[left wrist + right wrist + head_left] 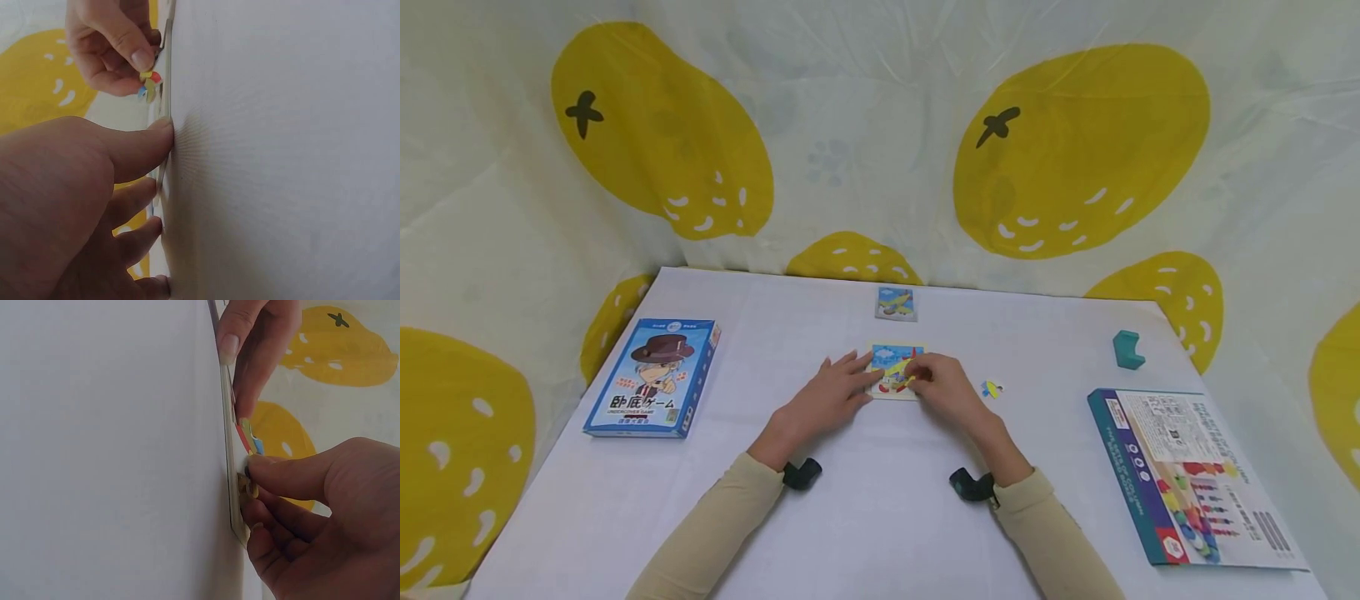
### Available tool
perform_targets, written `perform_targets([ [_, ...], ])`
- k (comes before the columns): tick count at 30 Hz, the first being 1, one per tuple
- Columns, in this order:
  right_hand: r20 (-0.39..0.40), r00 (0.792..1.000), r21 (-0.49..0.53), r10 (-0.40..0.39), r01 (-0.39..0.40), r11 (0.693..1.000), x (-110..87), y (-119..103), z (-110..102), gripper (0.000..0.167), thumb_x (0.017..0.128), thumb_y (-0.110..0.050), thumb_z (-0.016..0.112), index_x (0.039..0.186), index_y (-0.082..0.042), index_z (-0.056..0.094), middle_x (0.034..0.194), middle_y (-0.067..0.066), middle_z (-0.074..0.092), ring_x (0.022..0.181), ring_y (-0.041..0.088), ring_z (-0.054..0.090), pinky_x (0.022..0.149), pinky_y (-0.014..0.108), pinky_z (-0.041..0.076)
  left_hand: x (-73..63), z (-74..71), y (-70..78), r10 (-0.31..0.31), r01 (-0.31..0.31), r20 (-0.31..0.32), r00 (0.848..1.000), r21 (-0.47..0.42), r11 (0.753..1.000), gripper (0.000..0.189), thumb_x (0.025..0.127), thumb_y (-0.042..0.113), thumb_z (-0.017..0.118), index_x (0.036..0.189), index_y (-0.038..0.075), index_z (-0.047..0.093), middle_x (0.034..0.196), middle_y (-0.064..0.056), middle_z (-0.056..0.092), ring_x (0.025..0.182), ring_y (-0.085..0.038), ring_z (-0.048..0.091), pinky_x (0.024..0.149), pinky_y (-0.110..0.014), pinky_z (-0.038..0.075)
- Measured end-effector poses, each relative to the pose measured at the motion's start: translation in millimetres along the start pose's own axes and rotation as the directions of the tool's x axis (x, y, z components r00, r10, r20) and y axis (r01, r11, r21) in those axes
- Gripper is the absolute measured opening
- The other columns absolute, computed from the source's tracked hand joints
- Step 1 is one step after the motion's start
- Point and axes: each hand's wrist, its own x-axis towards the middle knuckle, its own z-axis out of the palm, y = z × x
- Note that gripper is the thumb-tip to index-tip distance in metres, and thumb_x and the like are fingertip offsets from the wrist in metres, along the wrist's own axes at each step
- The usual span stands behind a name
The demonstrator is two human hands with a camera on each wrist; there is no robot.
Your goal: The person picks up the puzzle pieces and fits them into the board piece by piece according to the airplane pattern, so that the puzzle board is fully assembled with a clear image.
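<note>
A small jigsaw puzzle (886,354) with a blue sky and a yellow plane picture lies in the middle of the white table, inside a pale frame. My left hand (831,390) rests at its left edge, fingers extended; the thumb (147,147) presses along the near edge. Between thumb and fingers, my right hand (951,390) pinches a puzzle piece (249,439) with yellow, red and blue on it, tilted up over the puzzle's right part. Another puzzle piece (992,389), yellow and blue, lies loose to the right of that hand.
Behind the puzzle lies a small picture card (896,304) with a similar plane. A blue game box (655,379) is at the left. On the right are a teal block (1127,350) and a larger flat box (1195,475). A lemon-patterned cloth (850,125) hangs behind the table.
</note>
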Motion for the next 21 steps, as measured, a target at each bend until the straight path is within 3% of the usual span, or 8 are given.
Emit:
perform_targets([
  [4, -0.011, 1.0, -0.031, -0.008, 0.008, 0.999, 0.5, -1.4, 4.2, 0.014, 0.089, -0.002, 0.069, 0.1, -0.009, 0.073, 0.101, 0.005, 0.071, 0.087, 0.018, 0.059, 0.08, 0.033, 0.051, -0.2, -0.1, 0.3, 0.001, -0.001, -0.002, 1.0, -0.001, 1.0, 0.047, 0.101, 0.031, 0.057, 0.148, 0.024, 0.049, 0.163, -0.004, 0.032, 0.153, -0.032, 0.024, 0.116, -0.068, 0.021],
  [13, -0.002, 0.997, -0.115, -0.076, 0.075, 0.991, 2.2, -2.3, 9.7, 0.014, 0.088, -0.004, 0.072, 0.101, -0.009, 0.075, 0.091, 0.003, 0.066, 0.082, 0.015, 0.056, 0.075, 0.03, 0.049, -1.2, -2.4, 1.9, -0.008, 0.008, -0.001, 1.0, -0.017, 1.0, 0.047, 0.102, 0.03, 0.056, 0.148, 0.024, 0.049, 0.163, -0.005, 0.032, 0.153, -0.034, 0.024, 0.117, -0.068, 0.021],
  [21, 0.019, 0.997, -0.165, -0.074, 0.076, 0.983, -0.7, -6.3, 10.3, 0.015, 0.089, -0.007, 0.071, 0.102, -0.01, 0.076, 0.092, 0.003, 0.063, 0.081, 0.016, 0.054, 0.074, 0.031, 0.048, -0.1, -2.0, 3.0, -0.017, 0.017, 0.004, 1.0, -0.011, 1.0, 0.047, 0.102, 0.03, 0.056, 0.148, 0.024, 0.049, 0.163, -0.005, 0.032, 0.153, -0.033, 0.024, 0.117, -0.068, 0.021],
])
